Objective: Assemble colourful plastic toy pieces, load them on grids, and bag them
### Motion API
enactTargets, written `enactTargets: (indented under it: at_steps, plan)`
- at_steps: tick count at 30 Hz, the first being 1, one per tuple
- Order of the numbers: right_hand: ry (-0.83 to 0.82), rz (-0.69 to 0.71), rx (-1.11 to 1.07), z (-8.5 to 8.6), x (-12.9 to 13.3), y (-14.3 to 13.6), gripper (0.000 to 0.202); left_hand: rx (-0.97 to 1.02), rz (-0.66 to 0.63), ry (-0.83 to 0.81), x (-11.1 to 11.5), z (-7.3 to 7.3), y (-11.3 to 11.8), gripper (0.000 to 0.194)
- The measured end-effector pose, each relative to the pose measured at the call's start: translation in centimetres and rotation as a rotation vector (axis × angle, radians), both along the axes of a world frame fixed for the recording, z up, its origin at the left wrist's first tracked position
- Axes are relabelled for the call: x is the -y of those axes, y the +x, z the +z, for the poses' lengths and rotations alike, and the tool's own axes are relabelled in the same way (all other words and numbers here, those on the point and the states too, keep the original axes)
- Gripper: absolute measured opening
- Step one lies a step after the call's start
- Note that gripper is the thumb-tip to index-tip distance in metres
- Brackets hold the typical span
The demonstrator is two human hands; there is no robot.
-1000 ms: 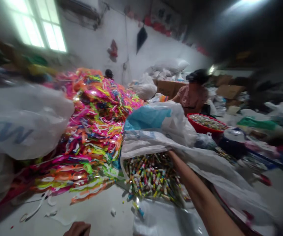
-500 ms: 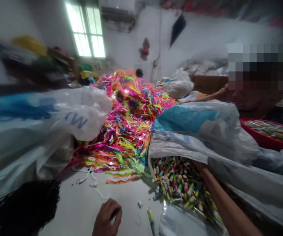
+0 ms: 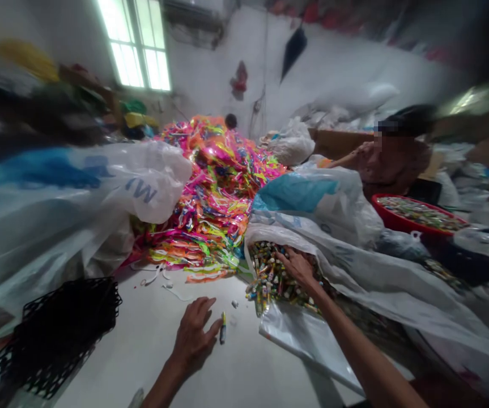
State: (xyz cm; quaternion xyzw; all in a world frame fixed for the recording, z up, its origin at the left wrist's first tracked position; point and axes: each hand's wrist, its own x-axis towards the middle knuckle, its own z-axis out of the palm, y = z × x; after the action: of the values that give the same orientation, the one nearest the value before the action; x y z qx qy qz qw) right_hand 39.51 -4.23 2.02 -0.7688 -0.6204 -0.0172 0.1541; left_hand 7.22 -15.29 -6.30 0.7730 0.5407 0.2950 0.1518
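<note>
My left hand [image 3: 195, 331] hovers over or rests on the white tabletop [image 3: 142, 351], thumb and fingers apart with nothing in them. Its thumb is right beside a single small tube [image 3: 222, 328] with a yellow and green wrap, like a short marker; I cannot tell whether they touch. My right hand [image 3: 298, 266] reaches into the mouth of a white plastic sack [image 3: 329, 249]. Its fingers are stretched out over a heap of similar small tubes [image 3: 269, 283] spilling from the sack; no tube shows in its grip.
A heap of bright pink, orange and yellow plastic strips [image 3: 210, 204] rises at the back. A black mesh basket [image 3: 69, 323] and white plastic sheeting [image 3: 134, 181] are left. A clear bag [image 3: 307, 334] lies by the tubes. A co-worker [image 3: 392, 153] sits behind a red basin [image 3: 422, 212].
My left hand has uncurled and come forward near the single tube. My right hand, hidden under the sack's edge before, now shows on the tubes. The view has shifted to the right.
</note>
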Motion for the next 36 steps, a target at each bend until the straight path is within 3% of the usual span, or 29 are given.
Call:
enactTargets:
  at_steps: [4,8,11,13,15,19,22,26,30,36]
  plan:
    - [0.206,0.035,0.114,-0.8,4.5,-3.4,0.047,-0.160,0.027,0.180,-1.7,-0.4,-0.6,0.044]
    - [0.383,0.399,0.110,-3.4,11.6,-8.9,0.044,-0.399,-0.016,0.238,-9.3,2.5,-2.6,0.065]
    - [0.411,0.637,0.128,-6.6,15.3,-12.8,0.046,-0.529,-0.089,0.107,-15.9,5.1,-4.4,0.086]
    - [0.466,0.648,0.127,-8.5,16.1,-14.6,0.040,-0.563,-0.138,0.031,-18.9,5.7,-5.0,0.096]
    - [0.468,0.645,0.123,-9.9,16.0,-15.8,0.040,-0.569,-0.155,-0.002,-20.2,5.4,-4.9,0.099]
    - [0.375,0.561,0.021,-11.7,15.6,-17.3,0.039,-0.536,-0.089,0.014,-18.7,3.3,-2.9,0.077]
    - [0.429,0.492,-0.070,-12.7,16.0,-18.1,0.031,-0.491,-0.013,0.044,-16.4,2.1,-0.8,0.063]
    - [0.504,0.431,-0.140,-13.7,16.4,-18.8,0.027,-0.465,0.063,0.039,-13.8,1.1,2.3,0.061]
    - [0.522,0.430,-0.165,-13.2,16.4,-19.1,0.026,-0.402,0.131,0.026,-11.7,0.8,4.9,0.056]
    - [0.454,0.502,-0.072,-11.2,16.8,-18.1,0.027,-0.346,0.103,0.055,-9.0,-0.2,6.7,0.056]
